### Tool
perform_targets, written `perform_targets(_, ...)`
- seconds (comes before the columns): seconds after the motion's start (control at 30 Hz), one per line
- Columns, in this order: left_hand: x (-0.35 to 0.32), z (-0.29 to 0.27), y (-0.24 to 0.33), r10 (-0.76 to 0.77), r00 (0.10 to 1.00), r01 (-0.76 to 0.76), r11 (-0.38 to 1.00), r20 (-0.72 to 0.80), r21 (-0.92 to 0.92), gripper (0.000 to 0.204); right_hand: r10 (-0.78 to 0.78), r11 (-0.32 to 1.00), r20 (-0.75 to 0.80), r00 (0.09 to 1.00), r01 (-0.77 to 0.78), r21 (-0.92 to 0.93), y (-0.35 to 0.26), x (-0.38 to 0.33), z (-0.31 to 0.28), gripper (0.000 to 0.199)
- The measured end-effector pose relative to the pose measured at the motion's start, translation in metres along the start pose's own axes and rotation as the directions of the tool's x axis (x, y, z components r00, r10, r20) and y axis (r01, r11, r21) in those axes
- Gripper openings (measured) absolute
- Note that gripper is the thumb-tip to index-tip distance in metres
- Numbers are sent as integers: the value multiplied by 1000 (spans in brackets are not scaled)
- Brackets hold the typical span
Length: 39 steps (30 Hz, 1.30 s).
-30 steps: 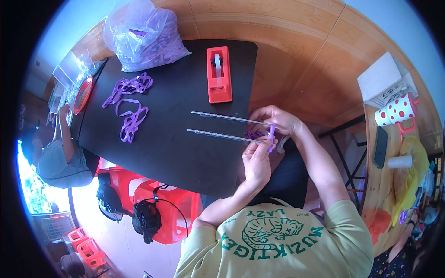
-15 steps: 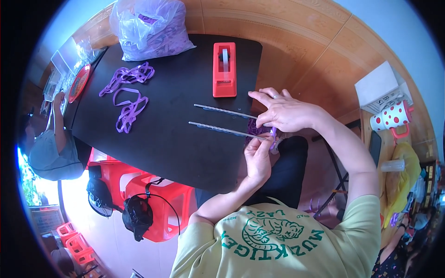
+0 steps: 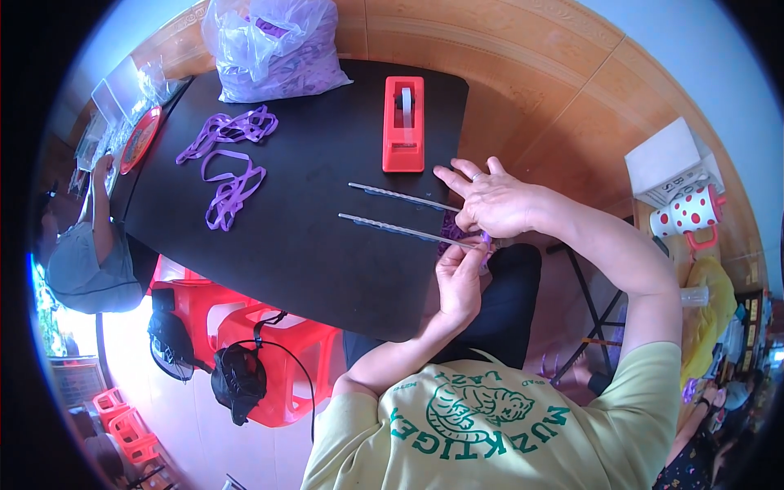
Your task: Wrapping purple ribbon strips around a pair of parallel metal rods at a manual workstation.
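Note:
Two thin, twisted metal rods (image 3: 392, 227) lie almost parallel, reaching from over the dark table toward my hands at its right edge. My left hand (image 3: 459, 282) is closed in a pinch on purple ribbon (image 3: 486, 240) at the near rod's right end. Above it, my right hand (image 3: 498, 206) has its fingers spread, thumb side beside the far rod's end. Whether its hidden underside touches the ribbon does not show. More dark purple ribbon (image 3: 449, 227) gathers between the rods by the table edge, partly covered by my hands.
On the table (image 3: 310, 261) stand a red tape dispenser (image 3: 403, 155) and a plastic bag of purple material (image 3: 282, 73). Loose purple ribbons (image 3: 237, 192) lie at left. Red stools (image 3: 282, 359) hold black caps (image 3: 238, 380). A co-worker (image 3: 94, 261) sits far left; a dotted cup (image 3: 686, 211) stands right.
My right hand has shifted slightly, its fingers spreading wider. My left hand keeps its pinch by the near rod's end. The whole view has moved a little.

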State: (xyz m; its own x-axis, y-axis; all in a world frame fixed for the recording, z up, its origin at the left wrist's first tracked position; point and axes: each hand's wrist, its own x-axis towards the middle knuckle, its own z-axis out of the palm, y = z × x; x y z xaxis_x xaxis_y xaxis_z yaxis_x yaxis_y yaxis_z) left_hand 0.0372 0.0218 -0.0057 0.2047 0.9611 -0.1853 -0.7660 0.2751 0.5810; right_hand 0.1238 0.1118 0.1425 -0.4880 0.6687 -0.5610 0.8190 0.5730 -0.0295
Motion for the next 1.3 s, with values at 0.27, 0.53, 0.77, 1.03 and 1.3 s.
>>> perform_targets(0.27,-2,4,2,3,1000,-3,1000,-12,2,7,-59,998,-169,984,64,25,8,5,20,6)
perform_targets(0.53,-2,5,4,-17,999,17,1000,-34,1,6,-100,994,-215,972,109,28,9,4,24,4)
perform_targets(0.77,-1,7,7,-54,998,53,998,-35,-34,6,-90,970,-297,950,152,191,19,4,33,9)
perform_targets(1.03,0,7,5,-42,999,40,996,-13,-80,7,-97,932,-401,911,224,284,25,-10,44,9)
perform_targets(1.3,3,3,6,-61,998,62,990,12,-127,9,-105,866,-633,767,384,321,34,-18,65,9)
